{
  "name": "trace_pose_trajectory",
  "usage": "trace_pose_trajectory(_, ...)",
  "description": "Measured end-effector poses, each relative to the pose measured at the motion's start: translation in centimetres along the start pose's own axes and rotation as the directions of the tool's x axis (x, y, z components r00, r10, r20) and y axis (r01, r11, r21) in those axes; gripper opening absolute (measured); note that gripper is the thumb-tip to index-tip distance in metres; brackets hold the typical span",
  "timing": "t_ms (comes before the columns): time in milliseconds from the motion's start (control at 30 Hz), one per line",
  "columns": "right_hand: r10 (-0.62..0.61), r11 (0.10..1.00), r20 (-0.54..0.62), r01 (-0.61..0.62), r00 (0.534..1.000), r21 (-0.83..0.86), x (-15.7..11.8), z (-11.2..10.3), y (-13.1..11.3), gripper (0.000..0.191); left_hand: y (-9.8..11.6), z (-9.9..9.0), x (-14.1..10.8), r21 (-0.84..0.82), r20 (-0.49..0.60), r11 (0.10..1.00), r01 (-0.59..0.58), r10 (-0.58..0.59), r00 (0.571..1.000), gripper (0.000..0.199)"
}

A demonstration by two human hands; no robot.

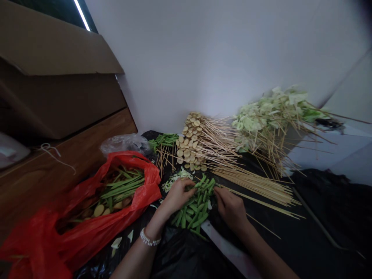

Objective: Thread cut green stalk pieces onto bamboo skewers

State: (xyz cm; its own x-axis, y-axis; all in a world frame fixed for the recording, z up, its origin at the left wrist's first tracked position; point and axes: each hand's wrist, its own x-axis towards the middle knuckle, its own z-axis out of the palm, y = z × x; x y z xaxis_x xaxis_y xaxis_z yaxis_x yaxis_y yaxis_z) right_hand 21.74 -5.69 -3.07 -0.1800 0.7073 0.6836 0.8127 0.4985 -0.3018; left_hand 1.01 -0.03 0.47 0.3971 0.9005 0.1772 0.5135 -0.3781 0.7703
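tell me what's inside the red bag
Long green beans and round pale slices show inside the red bag; whatever lies beneath them is covered.

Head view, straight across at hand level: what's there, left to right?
Red plastic bag → left hand → cut green beans → right hand → bare skewers.

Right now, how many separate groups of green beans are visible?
3: a cut heap between the left hand and the right hand, long beans in the red bag, and a bunch at the back, left of the pale slices. More may hide in the bag.
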Motion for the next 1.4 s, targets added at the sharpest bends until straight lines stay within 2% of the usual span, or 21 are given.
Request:
trace_pose_trajectory(100, -0.004, 1.0, -0.017, 0.004, 1.0, 0.012, 0.0, 0.0, -0.1, 0.021, -0.7, 0.1, 0.2, -0.134, -0.125, 0.984, 0.114, -0.131, 0.983, 0.019)
trace_pose_trajectory(167, -0.003, 1.0, -0.016, 0.004, 1.0, 0.019, 0.0, -0.1, -0.2, 0.021, -1.1, 0.1, 0.3, -0.247, -0.162, 0.955, 0.164, -0.207, 0.965, 0.023)
trace_pose_trajectory(300, -0.002, 0.999, 0.007, 0.002, 1.0, 0.038, 0.0, -0.1, -0.4, 0.021, -1.2, 0.1, 0.5, -0.522, -0.085, 0.826, 0.213, -0.299, 0.951, 0.031)
trace_pose_trajectory(400, -0.003, 0.999, 0.035, 0.001, 0.999, 0.037, 0.0, -0.1, -0.5, 0.021, -0.9, 0.1, 0.6, -0.657, -0.017, 0.713, 0.246, -0.341, 0.94, 0.036)
trace_pose_trajectory(733, 0.02, 0.999, 0.065, -0.022, 0.998, 0.023, -0.3, 0.1, -0.2, 0.022, -0.6, 0.1, 0.3, -0.682, 0.016, 0.694, 0.228, -0.298, 0.954, 0.033)
trace_pose_trajectory(933, 0.021, 1.0, 0.062, -0.023, 0.998, 0.02, -0.2, 0.1, -0.2, 0.021, -0.7, 0.0, 0.4, -0.723, 0.023, 0.643, 0.252, -0.343, 0.939, 0.035)
trace_pose_trajectory(1133, 0.017, 1.0, 0.073, -0.018, 0.997, 0.013, -0.3, 0.1, -0.2, 0.021, -1.0, 0.0, 0.6, -0.785, 0.03, 0.554, 0.277, -0.412, 0.91, 0.037)
trace_pose_trajectory(1400, 0.02, 1.0, 0.085, -0.021, 0.996, 0.012, -0.2, 0.0, -0.4, 0.022, -1.1, 0.0, 0.6, -0.783, 0.001, 0.562, 0.265, -0.425, 0.905, 0.035)
